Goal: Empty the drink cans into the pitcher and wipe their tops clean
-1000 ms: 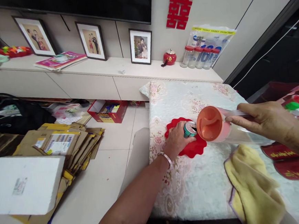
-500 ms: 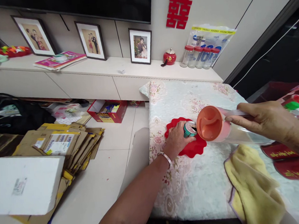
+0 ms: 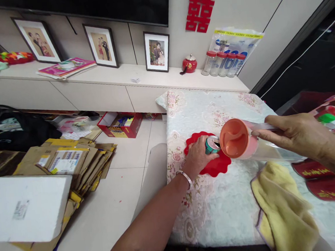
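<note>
My left hand (image 3: pixel 199 154) is wrapped round a green drink can (image 3: pixel 212 144) whose top is opened. The can stands on a red scalloped mat (image 3: pixel 217 167). By its grey handle, my right hand (image 3: pixel 292 133) grips a clear plastic pitcher (image 3: pixel 276 151) with an orange-pink lid (image 3: pixel 234 138). This pitcher is tipped on its side, its lid end close beside the can's top. Whether any liquid passes between them I cannot tell. A yellow cloth (image 3: pixel 284 209) lies crumpled on the table below the pitcher.
The table has a floral cloth (image 3: pixel 195 108). Red packets (image 3: pixel 330 188) lie under my right forearm. Behind stands a white cabinet with photo frames (image 3: pixel 157 51), a red pot (image 3: pixel 189 63) and several glass jars (image 3: pixel 217 64). Flattened cardboard (image 3: pixel 79 155) and a white foam box (image 3: pixel 29 208) fill the floor at left.
</note>
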{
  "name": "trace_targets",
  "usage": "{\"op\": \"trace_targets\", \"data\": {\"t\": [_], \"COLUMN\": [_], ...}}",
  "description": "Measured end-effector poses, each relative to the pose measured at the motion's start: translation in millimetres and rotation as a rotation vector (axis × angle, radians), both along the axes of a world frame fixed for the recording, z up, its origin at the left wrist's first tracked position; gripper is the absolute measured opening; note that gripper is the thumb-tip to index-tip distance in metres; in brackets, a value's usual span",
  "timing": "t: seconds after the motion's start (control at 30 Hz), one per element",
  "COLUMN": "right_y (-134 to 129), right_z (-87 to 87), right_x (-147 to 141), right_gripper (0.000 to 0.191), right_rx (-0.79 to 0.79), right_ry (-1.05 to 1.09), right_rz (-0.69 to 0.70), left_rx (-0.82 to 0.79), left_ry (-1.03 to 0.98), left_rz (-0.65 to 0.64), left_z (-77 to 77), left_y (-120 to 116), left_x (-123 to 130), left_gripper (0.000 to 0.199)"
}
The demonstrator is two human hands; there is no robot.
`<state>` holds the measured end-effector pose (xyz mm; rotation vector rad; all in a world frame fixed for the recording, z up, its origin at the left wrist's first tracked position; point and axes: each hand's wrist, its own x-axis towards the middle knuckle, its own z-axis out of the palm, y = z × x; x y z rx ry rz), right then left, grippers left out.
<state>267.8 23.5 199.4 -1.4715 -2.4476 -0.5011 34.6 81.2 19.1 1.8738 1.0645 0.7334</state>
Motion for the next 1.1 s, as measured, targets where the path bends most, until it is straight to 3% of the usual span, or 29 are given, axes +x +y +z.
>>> {"op": "trace_targets", "data": {"t": [1.1], "right_y": [1.3], "right_z": [1.5], "right_x": [0.6], "right_gripper": [0.059], "right_rx": [0.011], "right_ry": [-0.096], "right_rz": [0.019], "left_rx": [0.051], "left_ry": [-0.031], "left_rz": [-0.011], "left_z": [-4.9], "left_y": [0.1], "left_x": [0.6], "left_gripper": [0.054]}}
